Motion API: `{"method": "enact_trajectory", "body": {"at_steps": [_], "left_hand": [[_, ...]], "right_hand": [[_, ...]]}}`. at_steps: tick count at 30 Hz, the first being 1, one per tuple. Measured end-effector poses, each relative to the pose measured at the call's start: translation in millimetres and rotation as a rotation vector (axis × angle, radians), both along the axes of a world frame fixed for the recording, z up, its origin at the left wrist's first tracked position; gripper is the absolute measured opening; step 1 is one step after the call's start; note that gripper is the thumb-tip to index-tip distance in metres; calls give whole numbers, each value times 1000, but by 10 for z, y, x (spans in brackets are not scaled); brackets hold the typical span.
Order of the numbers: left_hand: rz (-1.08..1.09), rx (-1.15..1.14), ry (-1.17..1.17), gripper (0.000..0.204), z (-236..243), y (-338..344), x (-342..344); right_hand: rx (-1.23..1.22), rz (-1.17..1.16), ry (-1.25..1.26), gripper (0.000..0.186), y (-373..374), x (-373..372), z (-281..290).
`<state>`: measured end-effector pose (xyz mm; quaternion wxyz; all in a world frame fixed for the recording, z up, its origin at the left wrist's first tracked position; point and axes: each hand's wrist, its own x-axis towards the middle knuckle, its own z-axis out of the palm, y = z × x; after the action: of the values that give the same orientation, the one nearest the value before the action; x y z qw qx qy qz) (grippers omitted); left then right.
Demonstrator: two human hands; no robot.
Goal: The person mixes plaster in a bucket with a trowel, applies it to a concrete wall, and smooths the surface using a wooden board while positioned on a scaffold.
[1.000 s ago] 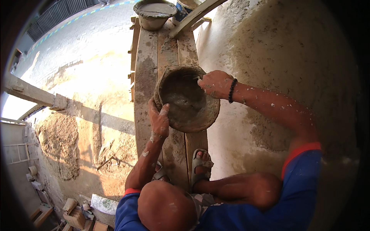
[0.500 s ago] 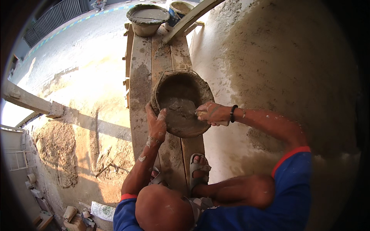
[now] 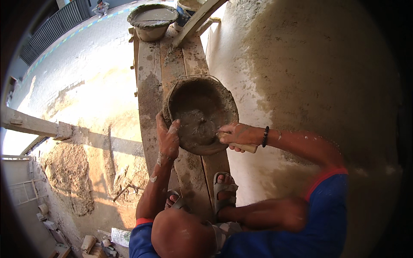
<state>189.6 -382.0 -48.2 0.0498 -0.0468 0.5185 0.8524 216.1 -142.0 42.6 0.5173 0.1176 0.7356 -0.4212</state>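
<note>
A mortar-caked bucket (image 3: 232, 103) stands on the planks in front of me, its thin wire handle lying along the far rim. Wet grey mortar (image 3: 193, 122) fills its lower part, heaped into a lump near the middle. My left hand (image 3: 168, 139) is closed on the bucket's left rim, thumb on the inner side and fingers outside. Over the near right rim, my right hand (image 3: 241, 134) grips the pale wooden handle of a trowel (image 3: 248, 148). Its blade is not visible, at or in the mortar.
The plank scaffold (image 3: 150, 99) runs away from me under my sandalled feet. Beyond stand a full mortar bucket (image 3: 152, 33) and a blue bucket (image 3: 184, 17), beside a slanting timber (image 3: 200, 21). A partly wet plastered wall (image 3: 318, 77) rises right; a sand heap (image 3: 69, 176) lies below left.
The mortar's surface has been worked into a different, more raised lump. My right hand has turned slightly, showing more of the trowel handle. The left hand keeps its hold; the view has shifted a little.
</note>
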Motion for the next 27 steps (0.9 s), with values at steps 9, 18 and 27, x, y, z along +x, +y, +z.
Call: {"method": "enact_trajectory", "body": {"at_steps": [9, 18, 27], "left_hand": [[-72, -51, -46, 47, -105, -259, -63], [-104, 12, -9, 47, -125, -182, -91], [-111, -144, 28, 46, -84, -324, -116]], "right_hand": [[269, 587, 841, 49, -126, -432, 489], [806, 1035, 1168, 10, -278, -899, 410], [524, 1315, 1184, 10, -372, -873, -40]]}}
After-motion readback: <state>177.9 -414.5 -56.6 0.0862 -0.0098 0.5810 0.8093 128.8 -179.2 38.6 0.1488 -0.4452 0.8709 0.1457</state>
